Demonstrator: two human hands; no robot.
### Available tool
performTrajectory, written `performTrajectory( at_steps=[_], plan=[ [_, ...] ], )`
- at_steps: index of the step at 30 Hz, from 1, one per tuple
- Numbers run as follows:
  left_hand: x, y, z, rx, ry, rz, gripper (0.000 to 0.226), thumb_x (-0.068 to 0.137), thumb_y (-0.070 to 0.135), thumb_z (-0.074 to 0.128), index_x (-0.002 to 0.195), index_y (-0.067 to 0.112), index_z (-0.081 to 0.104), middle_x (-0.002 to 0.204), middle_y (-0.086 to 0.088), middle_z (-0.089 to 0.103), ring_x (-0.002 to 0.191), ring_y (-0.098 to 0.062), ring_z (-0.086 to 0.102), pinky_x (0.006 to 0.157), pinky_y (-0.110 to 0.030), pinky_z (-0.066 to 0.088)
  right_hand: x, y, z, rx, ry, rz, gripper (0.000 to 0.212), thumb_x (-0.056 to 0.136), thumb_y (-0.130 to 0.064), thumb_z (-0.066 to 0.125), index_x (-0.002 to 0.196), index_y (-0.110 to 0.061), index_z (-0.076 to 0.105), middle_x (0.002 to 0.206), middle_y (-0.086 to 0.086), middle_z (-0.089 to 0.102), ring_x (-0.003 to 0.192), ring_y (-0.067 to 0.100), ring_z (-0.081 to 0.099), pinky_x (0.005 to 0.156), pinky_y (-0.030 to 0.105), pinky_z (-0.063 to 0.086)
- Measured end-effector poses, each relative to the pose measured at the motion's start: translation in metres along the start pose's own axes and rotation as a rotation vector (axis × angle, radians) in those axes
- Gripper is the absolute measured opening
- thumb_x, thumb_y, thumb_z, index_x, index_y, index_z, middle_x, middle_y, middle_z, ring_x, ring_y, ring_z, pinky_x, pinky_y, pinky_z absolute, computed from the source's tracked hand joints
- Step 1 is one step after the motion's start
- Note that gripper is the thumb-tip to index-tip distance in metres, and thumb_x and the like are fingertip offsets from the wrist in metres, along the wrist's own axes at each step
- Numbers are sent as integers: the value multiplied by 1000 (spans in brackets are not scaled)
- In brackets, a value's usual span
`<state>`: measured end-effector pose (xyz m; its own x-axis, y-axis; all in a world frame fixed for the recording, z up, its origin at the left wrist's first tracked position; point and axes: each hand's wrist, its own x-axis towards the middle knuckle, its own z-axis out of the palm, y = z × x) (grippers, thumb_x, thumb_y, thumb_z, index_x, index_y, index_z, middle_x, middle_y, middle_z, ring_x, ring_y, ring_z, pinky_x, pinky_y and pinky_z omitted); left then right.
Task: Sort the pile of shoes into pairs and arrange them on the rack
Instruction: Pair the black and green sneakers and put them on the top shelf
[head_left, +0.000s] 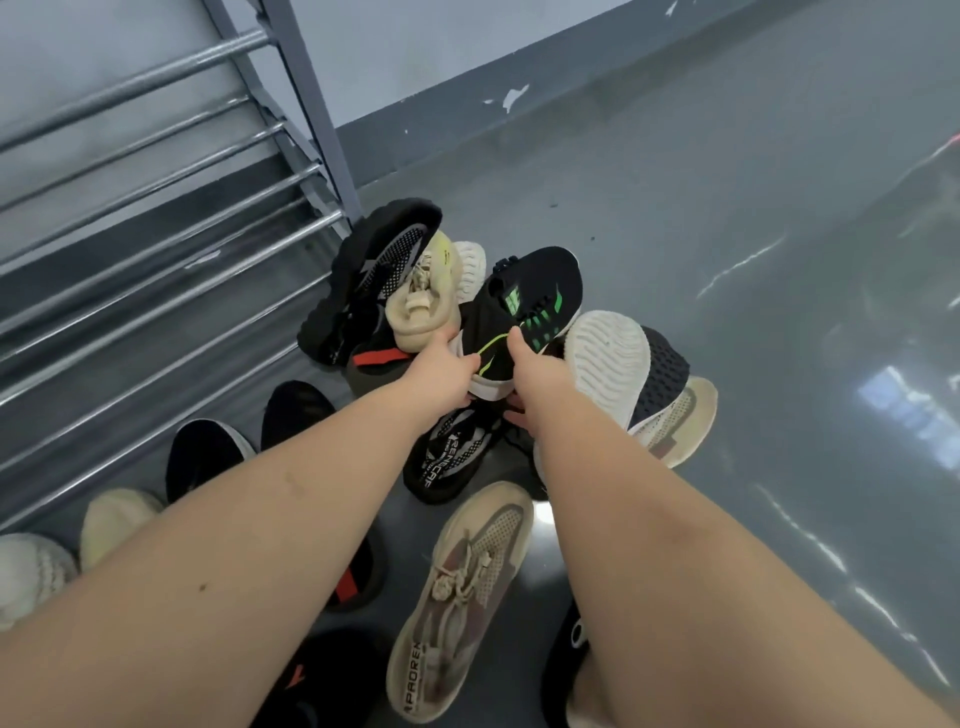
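Shoes lay unsorted around you: a beige mesh sneaker (462, 603) nearest on the floor (727, 260), then the pile (415, 322) beyond your forearms. Only a few shoes (208, 457) stood in a row along the rack (156, 218), whose visible bars held nothing, so you had most of the pairing left. Your left hand (441, 371) and right hand (530, 374) both gripped 1 black sneaker with green stripes (535, 296), thumbs over its side, at the pile's top.
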<state>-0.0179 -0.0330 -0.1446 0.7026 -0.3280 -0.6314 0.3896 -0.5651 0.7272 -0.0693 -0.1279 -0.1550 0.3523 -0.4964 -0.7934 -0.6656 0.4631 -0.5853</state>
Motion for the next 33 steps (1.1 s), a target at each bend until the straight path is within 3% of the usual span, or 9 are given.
performTrajectory(
  at_steps=[3,6,11,17,21,23,26,29,33],
  plan=[
    [-15,-7,-12,-69,-6,49,52,96,16,46,144,26,30,138,-5,47,114,-23,54,86,-37,54,-8,3,5,143,-60,29,66,84,-61,54,124,-8,53,112,6,62,98,25,60,85,40,54],
    [-34,-22,-32,-207,-49,-4,50,96,11,48,142,25,33,135,-9,51,112,-28,58,83,-36,53,-21,9,10,294,-136,16,50,85,-55,59,109,-11,59,108,7,68,100,26,65,91,43,54],
    [-80,-53,-66,-392,-125,-97,58,91,5,56,141,21,32,128,-15,58,104,-31,64,88,-41,52,-48,38,23,226,-220,-65,56,80,-44,71,118,-6,56,110,8,69,97,24,67,84,40,56],
    [-133,-95,-96,-437,-164,-136,61,88,10,62,141,20,34,123,-11,62,102,-26,65,90,-36,51,-90,75,31,97,-370,-110,42,83,-43,67,109,-14,53,112,5,67,102,22,65,75,34,55],
    [-162,-120,-106,-463,-167,-128,47,88,16,64,131,17,45,118,-5,66,108,-20,63,95,-37,49,-114,94,35,-24,-432,-121,35,84,-41,67,104,-14,56,107,5,70,98,23,67,86,40,55],
    [-172,-132,-111,-536,-175,-127,32,90,26,60,121,18,55,113,-2,69,108,-17,63,99,-38,47,-126,103,40,-83,-451,-121,34,84,-39,68,101,-12,55,107,6,69,99,23,67,83,40,56],
    [-184,-151,-116,-643,-131,-147,27,95,30,52,117,16,58,115,-3,67,103,-15,63,89,-31,50,-147,118,52,-185,-484,-119,35,86,-36,66,106,-10,54,105,7,67,91,18,66,63,29,53],
    [-195,-173,-122,-678,-62,-167,17,97,21,47,109,14,58,101,1,67,88,-11,63,72,-23,51,-160,131,66,-263,-511,-102,39,85,-36,67,109,-9,52,98,5,66,81,14,66,51,23,50],
    [-198,-197,-128,-699,-12,-176,28,96,22,51,121,10,55,104,-4,67,97,-18,63,78,-28,52,-169,143,83,-356,-553,-83,55,80,-36,73,122,-11,48,109,4,66,91,15,65,63,29,52]
  ],
)
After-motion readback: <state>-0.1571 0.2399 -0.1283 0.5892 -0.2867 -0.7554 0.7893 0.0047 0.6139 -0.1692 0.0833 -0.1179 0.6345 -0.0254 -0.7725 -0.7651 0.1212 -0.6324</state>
